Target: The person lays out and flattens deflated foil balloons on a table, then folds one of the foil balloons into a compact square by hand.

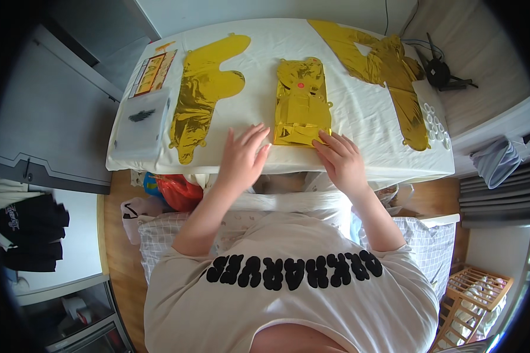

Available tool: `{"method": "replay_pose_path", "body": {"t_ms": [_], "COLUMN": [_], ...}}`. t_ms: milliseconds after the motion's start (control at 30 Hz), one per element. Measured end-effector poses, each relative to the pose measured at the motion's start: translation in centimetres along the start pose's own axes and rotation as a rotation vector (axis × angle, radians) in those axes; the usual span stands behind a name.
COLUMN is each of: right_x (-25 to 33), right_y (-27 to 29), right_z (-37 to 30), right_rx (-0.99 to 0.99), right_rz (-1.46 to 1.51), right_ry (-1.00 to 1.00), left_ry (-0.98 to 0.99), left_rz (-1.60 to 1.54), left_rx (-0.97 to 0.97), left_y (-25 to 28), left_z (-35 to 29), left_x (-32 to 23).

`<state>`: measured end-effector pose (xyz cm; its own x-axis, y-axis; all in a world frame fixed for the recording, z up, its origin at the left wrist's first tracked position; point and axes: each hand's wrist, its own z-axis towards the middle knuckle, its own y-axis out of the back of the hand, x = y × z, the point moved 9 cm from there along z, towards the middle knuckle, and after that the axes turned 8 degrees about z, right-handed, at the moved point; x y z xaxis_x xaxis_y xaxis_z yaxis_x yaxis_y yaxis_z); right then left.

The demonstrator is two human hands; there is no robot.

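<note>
Head view: right hand (343,160) touches folded gold foil (300,110)

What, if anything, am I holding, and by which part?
Nothing clearly gripped: right fingers rest on the folded gold foil at its near right corner; left hand empty.

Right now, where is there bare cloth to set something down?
Bare cloth shows between the left foil and middle foil, with the left hand at the near end, and between that and the right foil. Crowded: the left edge, with box and packet; the right edge, with rings and black gadget.
</note>
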<state>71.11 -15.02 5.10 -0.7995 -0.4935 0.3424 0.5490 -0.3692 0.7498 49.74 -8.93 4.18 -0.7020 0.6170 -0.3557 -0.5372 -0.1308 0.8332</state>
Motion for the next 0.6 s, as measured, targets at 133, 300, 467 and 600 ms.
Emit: {"method": "replay_pose_path", "body": {"t_ms": [133,300,467,600], "right_x": [0.2,-0.3,-0.2,-0.5], "right_y": [0.0,-0.2,0.0,0.0], "right_z": [0.0,0.0,0.2,0.2], "right_rx": [0.011,0.028,0.056,0.080], "right_rz": [0.011,0.062,0.070,0.103], "right_ry": [0.014,0.011,0.003,-0.004], "left_ry": [-0.137,-0.420,-0.573,-0.729], "left_rz": [0.149,0.153,0.198,0.172], "left_rx": [0.149,0.269,0.291,0.302], "left_y": [-0.8,-2.0,-1.4,-1.9], "left_z": [1.1,1.7,2.8,3.7], "left_x": [1.5,0.8,0.7,1.0]}}
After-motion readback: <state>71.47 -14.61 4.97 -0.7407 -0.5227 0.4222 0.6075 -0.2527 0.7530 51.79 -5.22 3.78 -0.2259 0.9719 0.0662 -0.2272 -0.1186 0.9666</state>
